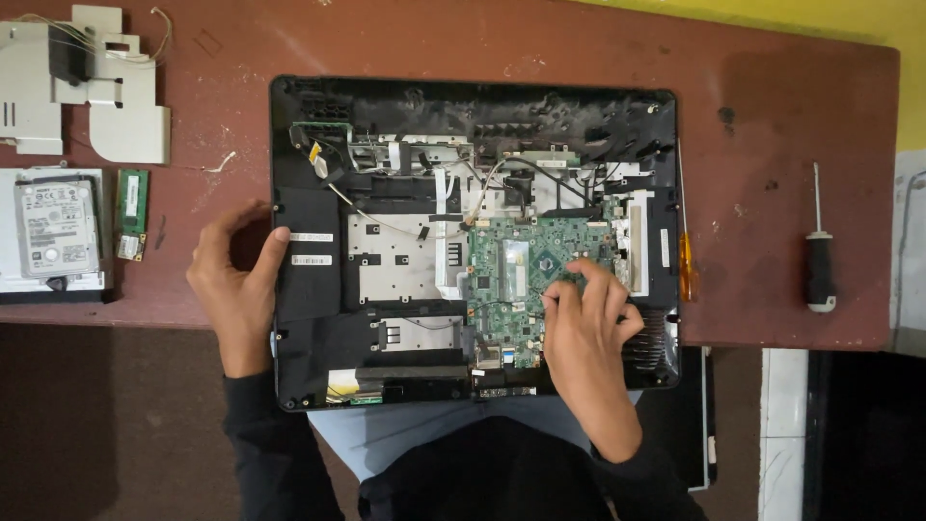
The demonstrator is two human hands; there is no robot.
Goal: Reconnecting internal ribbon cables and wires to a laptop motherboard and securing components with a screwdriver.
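An opened black computer chassis (309, 328) lies flat on a reddish-brown table (772, 125), its inner metal plates, cables and green circuit board (521, 260) exposed. My left hand (236, 280) rests against the chassis's left edge, thumb on the black frame. My right hand (584, 323) sits on the right part of the circuit board, fingertips curled down onto it. Whether the fingers pinch a small part is hidden.
An orange-handled screwdriver (686, 260) lies along the chassis's right edge. A black-handled screwdriver (820, 260) lies farther right. At the left are a hard drive (56, 227), a green memory module (131, 203), a small card (129, 247) and a grey metal bracket (106, 87).
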